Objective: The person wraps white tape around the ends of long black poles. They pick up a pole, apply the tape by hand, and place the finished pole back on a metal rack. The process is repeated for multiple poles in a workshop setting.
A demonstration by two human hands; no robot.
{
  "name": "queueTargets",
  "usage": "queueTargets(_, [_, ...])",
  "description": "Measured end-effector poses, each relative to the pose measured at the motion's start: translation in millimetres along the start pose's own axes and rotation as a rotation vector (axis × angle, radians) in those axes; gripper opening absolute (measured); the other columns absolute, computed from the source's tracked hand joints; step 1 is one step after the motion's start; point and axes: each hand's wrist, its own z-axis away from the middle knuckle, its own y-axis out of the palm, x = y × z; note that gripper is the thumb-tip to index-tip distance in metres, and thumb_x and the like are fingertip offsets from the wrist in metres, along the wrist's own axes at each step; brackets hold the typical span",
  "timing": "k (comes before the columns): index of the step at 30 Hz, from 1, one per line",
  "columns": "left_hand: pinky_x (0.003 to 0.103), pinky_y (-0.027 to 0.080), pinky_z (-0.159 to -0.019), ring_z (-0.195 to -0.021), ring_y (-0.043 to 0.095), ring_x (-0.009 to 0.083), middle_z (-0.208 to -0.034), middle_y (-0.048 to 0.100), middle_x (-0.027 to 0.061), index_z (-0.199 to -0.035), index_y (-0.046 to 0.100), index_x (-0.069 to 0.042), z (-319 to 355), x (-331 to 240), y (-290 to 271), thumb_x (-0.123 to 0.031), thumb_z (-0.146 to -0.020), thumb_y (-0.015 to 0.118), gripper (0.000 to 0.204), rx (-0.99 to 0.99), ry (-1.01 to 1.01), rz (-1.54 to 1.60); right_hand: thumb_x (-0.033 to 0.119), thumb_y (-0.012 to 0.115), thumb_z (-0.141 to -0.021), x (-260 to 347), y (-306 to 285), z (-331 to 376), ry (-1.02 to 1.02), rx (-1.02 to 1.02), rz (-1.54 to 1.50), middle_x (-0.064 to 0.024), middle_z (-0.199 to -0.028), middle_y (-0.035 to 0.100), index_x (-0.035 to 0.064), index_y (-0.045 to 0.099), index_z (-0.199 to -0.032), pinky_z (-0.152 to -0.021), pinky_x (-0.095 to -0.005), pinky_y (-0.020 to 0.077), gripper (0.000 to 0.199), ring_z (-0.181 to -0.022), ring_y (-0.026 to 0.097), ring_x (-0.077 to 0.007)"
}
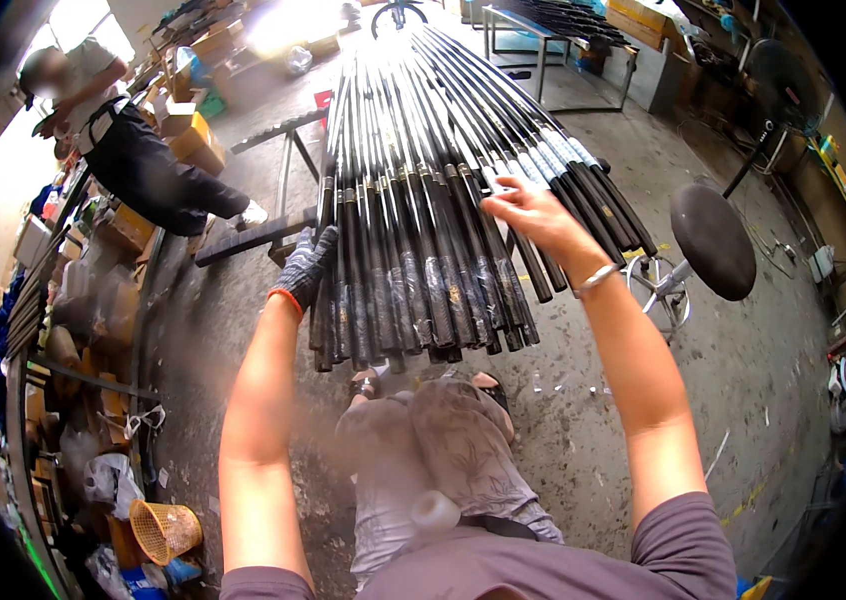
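Note:
Long dark fishing rods (413,230) lie side by side before me, their thick butts toward me and several wrapped in clear plastic. My left hand (305,268), in a grey knitted glove with an orange cuff, rests against the outermost rod on the left. Its fingers look extended along the rods' side. Bare and wearing a bracelet, my right hand (533,215) is over the gap between the main row and a smaller group of rods (593,200) on the right. Its thumb and forefinger are pinched together near a small whitish bit; what they hold is unclear.
A round stool (711,242) and a standing fan (781,88) stand to the right. Another person (133,150) in a dark apron is at the left, near cardboard boxes (198,145). A yellow basket (165,530) sits low left. A metal-framed table (543,45) stands farther back.

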Motion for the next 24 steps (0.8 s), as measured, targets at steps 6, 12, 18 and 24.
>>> queueTargets(6, [0.035, 0.045, -0.096, -0.113, 0.057, 0.0239, -0.125, 0.061, 0.0132, -0.135, 0.049, -0.002, 17, -28, 11, -0.031, -0.082, 0.072, 0.065, 0.054, 0.067, -0.167, 0.035, 0.07, -0.089, -3, -66, 46, -0.01, -0.104, -0.1, -0.011, -0.117, 0.061, -0.0006, 0.045, -0.135, -0.089, -0.0262, 0.0479, 0.063, -0.103, 0.058, -0.013])
queueTargets(12, [0.04, 0.046, -0.099, -0.114, 0.058, 0.0373, -0.121, 0.062, 0.0233, -0.134, 0.051, -0.004, 32, -60, 2, -0.022, -0.075, 0.068, 0.064, -0.16, 0.098, -0.782, 0.029, 0.071, -0.09, -7, -82, 72, -0.041, -0.179, -0.111, -0.0108, -0.115, 0.062, -0.0027, 0.049, -0.132, -0.091, -0.0271, 0.0472, 0.057, -0.103, 0.058, -0.0136])
queueTargets(18, [0.037, 0.042, -0.103, -0.119, 0.057, 0.0361, -0.128, 0.058, 0.0271, -0.142, 0.041, 0.001, 51, -102, 48, -0.023, -0.081, 0.065, 0.07, -0.142, 0.238, -0.319, 0.032, 0.074, -0.088, -15, -86, 82, -0.087, -0.209, -0.182, -0.0101, -0.115, 0.063, -0.0009, 0.052, -0.129, -0.092, -0.0265, 0.0478, 0.057, -0.104, 0.059, -0.0137])
queueTargets(24, [0.044, 0.038, -0.106, -0.124, 0.05, 0.0403, -0.133, 0.05, 0.0282, -0.14, 0.044, 0.001, 76, -121, 96, -0.049, -0.085, 0.064, 0.076, -0.128, 0.14, -0.889, 0.028, 0.073, -0.089, -27, -106, 97, -0.067, -0.256, -0.189, -0.0079, -0.111, 0.064, -0.0001, 0.055, -0.126, -0.087, -0.025, 0.0495, 0.05, -0.101, 0.059, -0.0113])
